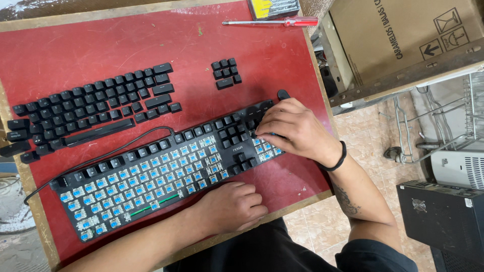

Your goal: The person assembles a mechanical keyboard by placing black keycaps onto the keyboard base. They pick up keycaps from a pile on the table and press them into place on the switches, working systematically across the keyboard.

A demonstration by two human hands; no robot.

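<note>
Head view is looking straight down at a red bench [151,40] with a wooden edge. A black keyboard [166,171] is lying slanted across it, and most of its caps are off, so rows of little blue switches are showing. Its black cord [85,163] is running off to the left side.

The right hand [292,131] is resting on the right end of the keyboard. Its fingers [264,126] are curling down onto the caps that are sitting there, pressing or pinching one, but I cannot tell if they are really gripping it. The left hand [229,206] is lying at the front edge of the keyboard, with its fingers curled loosely and holding nothing. It looks like it is keeping the board from sliding.

Up above, the pulled caps [91,108] are lying in neat rows, in the same order as on a keyboard. A small cap group [226,73] is sitting apart from them, nearer the middle. One lone cap [283,94] is lying just past the right hand. A red screwdriver [272,21] is resting at the far edge, well away from both hands.

I think the cap-pulling step is well along, with the right end left. Next, the fingers will be needing a firm, straight lift on one cap.
</note>
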